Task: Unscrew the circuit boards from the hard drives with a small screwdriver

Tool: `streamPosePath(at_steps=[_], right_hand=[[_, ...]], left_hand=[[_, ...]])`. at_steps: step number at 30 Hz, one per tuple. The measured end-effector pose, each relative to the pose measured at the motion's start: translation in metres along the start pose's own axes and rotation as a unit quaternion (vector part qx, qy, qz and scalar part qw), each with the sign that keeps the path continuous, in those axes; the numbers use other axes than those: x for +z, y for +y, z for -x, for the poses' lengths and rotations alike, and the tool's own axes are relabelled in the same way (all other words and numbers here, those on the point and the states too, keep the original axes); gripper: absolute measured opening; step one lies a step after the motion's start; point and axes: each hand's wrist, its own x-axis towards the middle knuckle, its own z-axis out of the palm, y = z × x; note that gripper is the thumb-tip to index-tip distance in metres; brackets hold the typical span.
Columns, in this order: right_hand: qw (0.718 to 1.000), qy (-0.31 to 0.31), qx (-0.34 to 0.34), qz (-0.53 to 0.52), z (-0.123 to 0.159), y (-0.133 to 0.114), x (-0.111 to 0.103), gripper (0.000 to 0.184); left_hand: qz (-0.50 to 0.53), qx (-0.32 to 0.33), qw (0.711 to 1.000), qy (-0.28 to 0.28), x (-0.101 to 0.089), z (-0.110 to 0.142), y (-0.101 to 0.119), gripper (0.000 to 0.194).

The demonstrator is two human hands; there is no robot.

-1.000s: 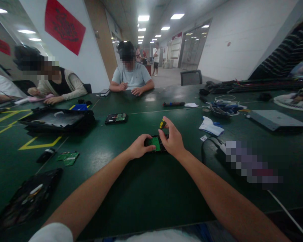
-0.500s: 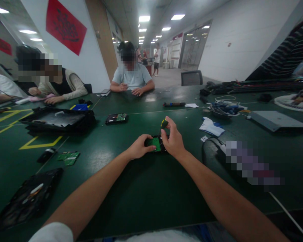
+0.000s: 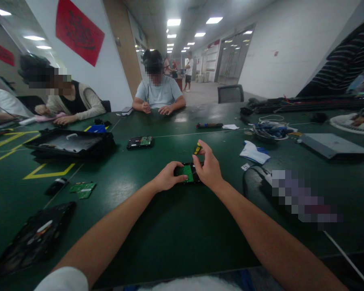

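A small black hard drive with a green circuit board on top lies on the dark green table in front of me. My left hand grips its left end, fingers curled over the edge. My right hand pinches the yellow-and-black handle of a small screwdriver, held upright over the drive's right side.
Another hard drive lies farther back. An open black case, loose green boards and a black part sit to the left. Cloth, cables and a grey box lie right. Two people sit across the table.
My right hand's fingers have shifted slightly on the screwdriver handle, which stays upright over the drive. The left hand has kept its hold.
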Motion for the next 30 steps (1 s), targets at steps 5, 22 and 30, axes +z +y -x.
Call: streamPosePath(at_steps=[5, 22, 30], right_hand=[[1.0, -0.004, 0.001, 0.006, 0.0001, 0.0003, -0.0001, 0.058], [1.0, -0.018, 0.011, -0.011, 0.0004, -0.0014, -0.0019, 0.058], [1.0, -0.023, 0.011, 0.014, 0.0009, -0.0012, -0.001, 0.06]], left_hand=[[0.005, 0.011, 1.0, 0.004, 0.0006, -0.001, -0.0019, 0.052], [0.008, 0.003, 1.0, -0.006, -0.001, 0.0001, -0.0007, 0.053], [0.008, 0.012, 1.0, 0.003, 0.0009, -0.001, -0.0028, 0.052]])
